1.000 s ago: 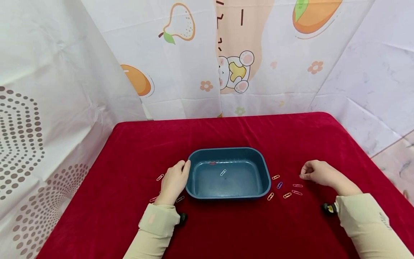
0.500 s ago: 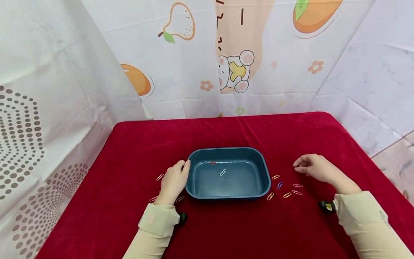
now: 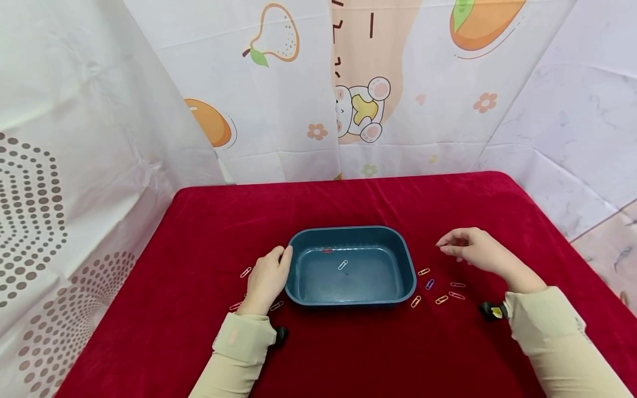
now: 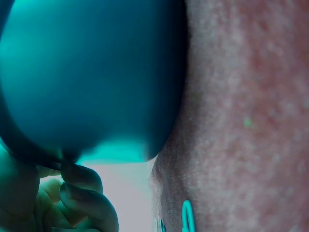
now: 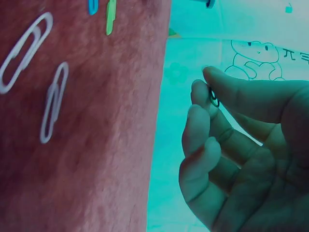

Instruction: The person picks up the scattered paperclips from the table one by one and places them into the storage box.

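A dark blue plastic basin (image 3: pixel 348 303) stands mid-table, with a white paper clip (image 3: pixel 343 265) and a red paper clip (image 3: pixel 327 251) inside. My left hand (image 3: pixel 267 279) grips its left rim; the left wrist view shows thumb and fingers on either side of the edge. Above the table, to the right of the basin, my right hand (image 3: pixel 478 254) pinches a small dark-looking paper clip (image 5: pixel 214 99) between thumb and index fingertips. Its colour is unclear. Below that hand lie several loose clips, among them a purple paper clip (image 3: pixel 430 284) and a yellow paper clip (image 3: pixel 441 299).
Left of the basin, a white paper clip (image 3: pixel 246 272), a pink paper clip (image 3: pixel 235 306) and another clip (image 3: pixel 277 305) lie around my left hand, partly hidden by it. A red cloth (image 3: pixel 368 354) covers the table. Printed curtains (image 3: pixel 278 121) hang behind it.
My right hand has risen and moved leftward toward the basin, carrying the pinched paper clip. My left hand stays on the rim, and the basin has not moved.
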Demonstrator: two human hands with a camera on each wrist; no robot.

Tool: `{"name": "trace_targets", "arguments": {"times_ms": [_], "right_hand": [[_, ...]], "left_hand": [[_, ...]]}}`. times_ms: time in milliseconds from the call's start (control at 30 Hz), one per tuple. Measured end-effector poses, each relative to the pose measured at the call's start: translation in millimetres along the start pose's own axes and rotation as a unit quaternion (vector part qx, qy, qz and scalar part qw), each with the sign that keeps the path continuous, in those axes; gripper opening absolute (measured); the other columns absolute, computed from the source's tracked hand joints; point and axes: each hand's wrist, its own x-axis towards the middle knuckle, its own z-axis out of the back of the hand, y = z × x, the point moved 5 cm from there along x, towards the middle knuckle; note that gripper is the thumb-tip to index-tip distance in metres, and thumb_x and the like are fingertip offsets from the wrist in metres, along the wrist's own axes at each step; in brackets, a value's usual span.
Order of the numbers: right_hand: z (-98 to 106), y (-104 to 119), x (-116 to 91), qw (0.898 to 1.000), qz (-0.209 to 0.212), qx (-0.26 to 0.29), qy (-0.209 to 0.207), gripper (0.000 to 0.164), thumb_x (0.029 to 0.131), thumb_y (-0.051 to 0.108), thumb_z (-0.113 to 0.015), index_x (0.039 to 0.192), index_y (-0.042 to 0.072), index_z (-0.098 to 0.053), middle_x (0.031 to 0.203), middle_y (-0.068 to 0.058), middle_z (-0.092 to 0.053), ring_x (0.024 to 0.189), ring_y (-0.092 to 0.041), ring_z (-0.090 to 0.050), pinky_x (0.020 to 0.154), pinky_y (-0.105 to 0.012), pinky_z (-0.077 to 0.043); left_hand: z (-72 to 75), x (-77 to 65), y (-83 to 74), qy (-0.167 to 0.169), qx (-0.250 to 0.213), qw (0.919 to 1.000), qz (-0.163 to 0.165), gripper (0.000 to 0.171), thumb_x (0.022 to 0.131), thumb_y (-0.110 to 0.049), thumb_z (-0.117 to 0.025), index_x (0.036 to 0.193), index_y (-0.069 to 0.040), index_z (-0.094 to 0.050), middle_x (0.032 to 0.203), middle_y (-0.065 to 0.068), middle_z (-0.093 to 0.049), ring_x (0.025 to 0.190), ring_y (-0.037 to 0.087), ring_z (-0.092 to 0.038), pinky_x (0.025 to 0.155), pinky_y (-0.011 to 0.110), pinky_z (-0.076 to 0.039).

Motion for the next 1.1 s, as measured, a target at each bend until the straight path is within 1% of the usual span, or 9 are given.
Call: {"name": "trace_targets", "arguments": {"times_ms": [233,400,567,833,967,1100], "right_hand": [[0,12,6,0.999,0.006,0.031,-0.014,0.02,0.095,0.016,-0.065,0.107,0.0,-0.067,0.087,-0.01,-0.07,0.07,-0.017,-0.06,0.058,-0.028,-0.051],[-2,24,11,0.999,0.009,0.05,-0.019,0.022,0.095,0.019,-0.066,0.104,-0.001,-0.067,0.086,-0.01,-0.073,0.072,-0.02,-0.063,0.06,-0.03,-0.054],[-5,36,17,0.998,0.013,0.063,-0.016,0.025,0.095,0.02,-0.067,0.104,-0.003,-0.067,0.085,-0.011,-0.073,0.073,-0.025,-0.064,0.059,-0.031,-0.054],[-9,49,25,0.996,0.003,0.089,-0.016,0.026,0.095,0.021,-0.066,0.106,-0.003,-0.066,0.082,-0.009,-0.073,0.072,-0.03,-0.065,0.06,-0.031,-0.055],[-13,54,28,0.995,0.001,0.103,-0.011,0.03,0.095,0.023,-0.066,0.107,-0.004,-0.066,0.081,-0.011,-0.073,0.069,-0.029,-0.066,0.06,-0.033,-0.056],[-20,59,33,0.993,0.001,0.115,0.001,0.029,0.095,0.024,-0.066,0.106,-0.004,-0.066,0.081,-0.015,-0.073,0.064,-0.026,-0.065,0.059,-0.034,-0.055]], "left_hand": [[-0.4,-0.3,0.3,0.001,0.0,1.0,0.001,0.04,0.104,-0.036,-0.044,0.072,-0.014,-0.042,0.06,0.003,-0.039,0.051,0.018,-0.038,0.05,0.029,-0.03],[0.1,-0.7,0.5,0.003,-0.001,1.0,0.001,0.04,0.104,-0.036,-0.045,0.072,-0.014,-0.041,0.059,0.003,-0.038,0.05,0.019,-0.037,0.049,0.029,-0.029],[0.5,-1.1,0.3,0.005,-0.002,1.0,0.0,0.04,0.104,-0.036,-0.045,0.072,-0.014,-0.04,0.059,0.003,-0.038,0.049,0.019,-0.037,0.049,0.028,-0.029],[0.3,-0.7,-0.1,0.005,-0.007,1.0,0.0,0.04,0.104,-0.036,-0.045,0.071,-0.014,-0.04,0.059,0.003,-0.038,0.05,0.019,-0.038,0.049,0.028,-0.029],[0.7,-0.4,-0.3,0.004,-0.005,1.0,-0.002,0.04,0.104,-0.036,-0.045,0.071,-0.014,-0.041,0.059,0.003,-0.039,0.05,0.019,-0.038,0.049,0.028,-0.029],[0.8,-0.3,-0.1,0.003,-0.004,1.0,-0.003,0.039,0.104,-0.035,-0.045,0.071,-0.014,-0.041,0.058,0.003,-0.039,0.05,0.019,-0.038,0.049,0.028,-0.03]]}}
